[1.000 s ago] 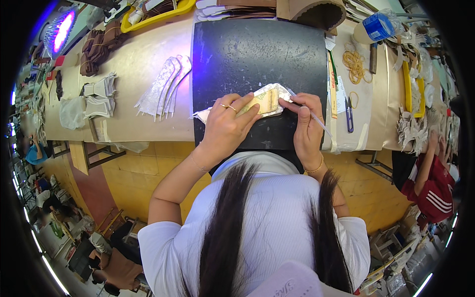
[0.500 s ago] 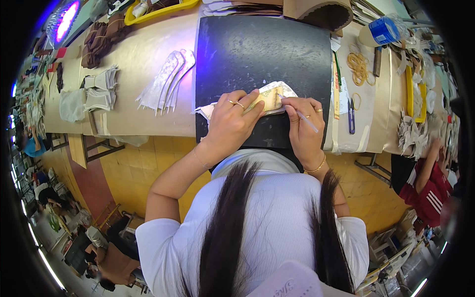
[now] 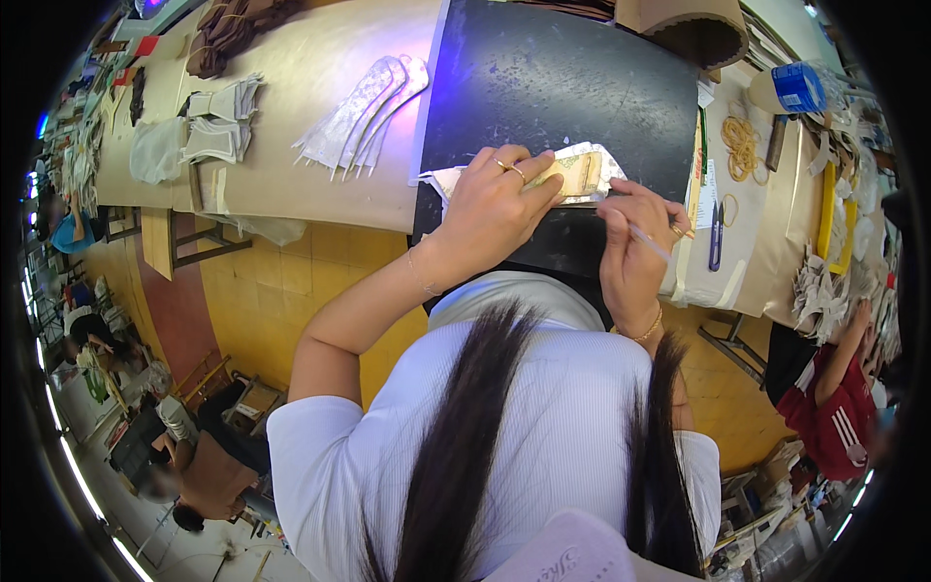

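My left hand presses a yellowish flat template down with bent fingers. Under it lies a whitish patterned cut piece, whose pointed left end sticks out beyond the hand. Both rest on a black board. Just right of the template, my right hand is closed around a slim, pale translucent pen. Its tip points toward the piece's near right edge; whether it touches cannot be made out. Left of the board lies a fan of similar patterned pieces.
Farther left are stacked pale pieces, a clear plastic bag and brown bundles. At right lie rubber bands, a dark-blue handled tool, a blue-labelled container and a yellow tray. A person in red works at far right.
My view has turned, so the table appears shifted right and upward. The pen and my right hand have moved slightly nearer me from the template's right end. My left hand still presses the template.
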Tool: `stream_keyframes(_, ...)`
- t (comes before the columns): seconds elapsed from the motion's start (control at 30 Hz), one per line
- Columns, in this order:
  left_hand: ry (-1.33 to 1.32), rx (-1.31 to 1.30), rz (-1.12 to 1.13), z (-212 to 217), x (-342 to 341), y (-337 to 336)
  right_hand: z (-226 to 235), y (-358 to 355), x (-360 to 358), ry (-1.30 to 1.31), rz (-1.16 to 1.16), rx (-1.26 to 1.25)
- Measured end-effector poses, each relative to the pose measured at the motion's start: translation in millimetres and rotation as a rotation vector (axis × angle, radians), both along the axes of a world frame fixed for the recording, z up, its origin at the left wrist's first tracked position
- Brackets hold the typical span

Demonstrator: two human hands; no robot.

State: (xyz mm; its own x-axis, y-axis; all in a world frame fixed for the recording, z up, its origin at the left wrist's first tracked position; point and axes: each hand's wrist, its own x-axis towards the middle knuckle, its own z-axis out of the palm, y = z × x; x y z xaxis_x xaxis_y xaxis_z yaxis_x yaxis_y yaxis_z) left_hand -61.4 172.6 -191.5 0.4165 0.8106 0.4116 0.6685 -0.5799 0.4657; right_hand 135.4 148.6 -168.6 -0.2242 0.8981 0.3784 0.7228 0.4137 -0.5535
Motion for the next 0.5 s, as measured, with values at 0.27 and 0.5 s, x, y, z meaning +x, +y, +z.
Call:
stream_keyframes(0.27, -0.185, -0.287, -0.047, 2.2, -13.1, 20.2, -9.1, -0.2, -1.2, 0.303, 0.014, 0.125)
stream_keyframes(0.5, -0.404, -0.703, 0.063, 26.3, -26.4, 32.0, -24.6, -2.1, -0.4, 0.307, 0.048, 0.147)
